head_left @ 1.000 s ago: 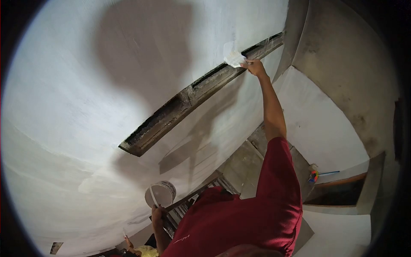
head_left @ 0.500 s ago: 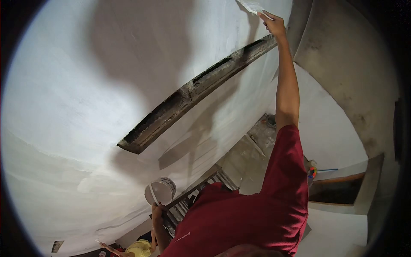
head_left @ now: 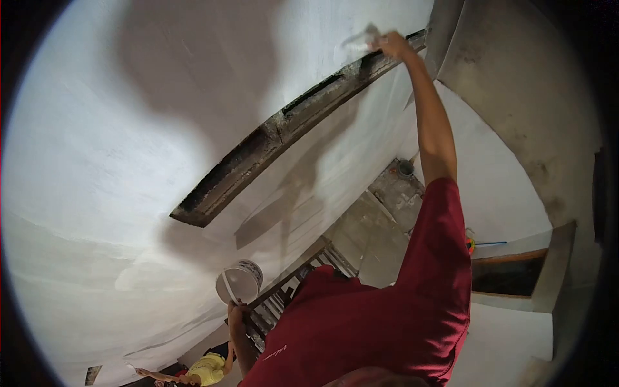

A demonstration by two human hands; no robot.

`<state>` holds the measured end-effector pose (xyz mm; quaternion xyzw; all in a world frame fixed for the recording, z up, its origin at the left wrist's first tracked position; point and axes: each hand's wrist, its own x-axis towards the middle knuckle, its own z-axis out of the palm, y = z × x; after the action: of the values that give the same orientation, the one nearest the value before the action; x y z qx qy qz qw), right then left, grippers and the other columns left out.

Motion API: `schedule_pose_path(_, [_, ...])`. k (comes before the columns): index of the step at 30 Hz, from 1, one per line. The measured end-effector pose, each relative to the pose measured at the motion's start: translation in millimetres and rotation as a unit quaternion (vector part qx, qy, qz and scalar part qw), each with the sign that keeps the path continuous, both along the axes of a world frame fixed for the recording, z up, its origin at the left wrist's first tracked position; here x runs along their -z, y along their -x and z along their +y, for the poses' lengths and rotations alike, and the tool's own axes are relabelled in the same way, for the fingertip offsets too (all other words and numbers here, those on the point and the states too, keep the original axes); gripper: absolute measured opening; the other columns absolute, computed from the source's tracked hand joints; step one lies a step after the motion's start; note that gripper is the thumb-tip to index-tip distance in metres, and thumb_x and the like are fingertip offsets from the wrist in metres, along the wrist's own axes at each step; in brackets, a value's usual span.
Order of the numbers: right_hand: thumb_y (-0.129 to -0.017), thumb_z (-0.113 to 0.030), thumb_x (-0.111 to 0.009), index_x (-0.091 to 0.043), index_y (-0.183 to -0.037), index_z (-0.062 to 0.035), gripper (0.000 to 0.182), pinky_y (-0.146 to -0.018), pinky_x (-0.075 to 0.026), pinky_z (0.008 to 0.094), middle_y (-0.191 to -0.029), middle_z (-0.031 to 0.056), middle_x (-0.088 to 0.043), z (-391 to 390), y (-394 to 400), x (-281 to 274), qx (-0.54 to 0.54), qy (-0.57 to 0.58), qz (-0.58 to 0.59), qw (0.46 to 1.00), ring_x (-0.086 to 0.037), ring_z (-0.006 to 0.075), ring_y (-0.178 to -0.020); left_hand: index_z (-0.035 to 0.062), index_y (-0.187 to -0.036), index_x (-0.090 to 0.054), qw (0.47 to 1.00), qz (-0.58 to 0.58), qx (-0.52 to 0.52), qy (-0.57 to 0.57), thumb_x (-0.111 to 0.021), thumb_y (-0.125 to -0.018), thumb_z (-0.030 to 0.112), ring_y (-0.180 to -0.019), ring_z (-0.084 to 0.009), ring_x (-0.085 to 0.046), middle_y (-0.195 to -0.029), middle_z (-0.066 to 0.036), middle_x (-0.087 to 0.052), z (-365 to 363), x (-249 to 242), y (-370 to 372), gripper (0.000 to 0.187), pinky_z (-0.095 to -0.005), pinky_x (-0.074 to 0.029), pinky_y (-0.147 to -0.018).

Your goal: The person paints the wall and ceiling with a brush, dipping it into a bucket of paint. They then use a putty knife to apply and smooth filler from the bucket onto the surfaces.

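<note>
I see the white wall point(head_left: 129, 129) filling most of the view, already looking evenly coated both above and below the dark bare ledge point(head_left: 271, 138) that cuts across it; I judge the grey surface point(head_left: 516, 84) at the far corner still undone. My right hand point(head_left: 390, 45) is closed round a blurred white brush point(head_left: 358, 40) pressed against the wall just above the ledge's upper end. My left hand point(head_left: 235, 313) grips the handle of the white bucket point(head_left: 240, 282), beside the ladder point(head_left: 290, 290). There is little room toward the corner, plenty leftward.
</note>
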<state>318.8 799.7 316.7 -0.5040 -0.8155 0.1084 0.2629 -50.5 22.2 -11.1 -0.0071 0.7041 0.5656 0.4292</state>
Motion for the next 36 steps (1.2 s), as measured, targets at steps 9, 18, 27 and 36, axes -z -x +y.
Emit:
schedule_pose_path(9, [-0.08, -0.039, -0.071, -0.066, -0.116, -0.0047, 0.05, -0.048, -0.041, 0.0269, -0.061, -0.0001, -0.057, -35.2, 38.9, -56.1, -0.01, -0.07, 0.351, 0.934, -0.049, 0.0086, -0.05, 0.0073, -0.091, -0.047, 1.0, -0.015, -0.006, 0.008, -0.052, -0.061, -0.01, -0.065, -0.0167, -0.051, -0.077, -0.002, -0.048, 10.0, -23.2, -8.8, 0.035, -0.0264, -0.045, -0.053])
schedule_pose_path(18, [-0.074, -0.049, -0.073, -0.067, -0.113, -0.0057, 0.059, -0.091, -0.046, 0.0341, -0.11, 0.0235, -0.065, -63.3, 26.3, 106.4, -0.034, 0.014, 0.084, 0.996, -0.062, 0.0294, -0.106, 0.0075, -0.092, -0.047, 1.0, -0.005, 0.007, 0.022, -0.053, -0.061, -0.01, -0.06, -0.0159, -0.05, -0.075, -0.002, -0.049, 8.8, -14.7, -5.4, 0.037, -0.0271, -0.044, -0.051])
schedule_pose_path(27, [-0.077, -0.052, -0.071, -0.071, -0.111, -0.0145, 0.051, -0.051, -0.043, 0.0264, -0.06, 0.0007, -0.058, -17.6, 7.4, -24.5, -0.026, -0.091, 0.196, 0.976, -0.051, 0.0072, -0.054, 0.0056, -0.098, -0.045, 1.0, -0.001, 0.027, -0.012, -0.055, -0.061, -0.009, -0.06, -0.018, -0.052, -0.075, -0.005, -0.049, 8.4, -18.8, -2.2, 0.041, -0.0305, -0.047, -0.05])
schedule_pose_path(36, [-0.077, -0.051, -0.07, -0.067, -0.115, -0.014, 0.053, -0.092, -0.046, 0.0314, -0.111, 0.0133, -0.067, -24.5, 44.4, 116.5, 0.007, -0.067, 0.328, 0.942, -0.064, 0.023, -0.105, 0.0046, -0.095, -0.046, 1.0, -0.01, 0.012, 0.006, -0.054, -0.061, -0.011, -0.062, -0.0191, -0.052, -0.076, -0.005, -0.049, 3.5, -10.9, 2.2, 0.039, -0.0316, -0.048, -0.049])
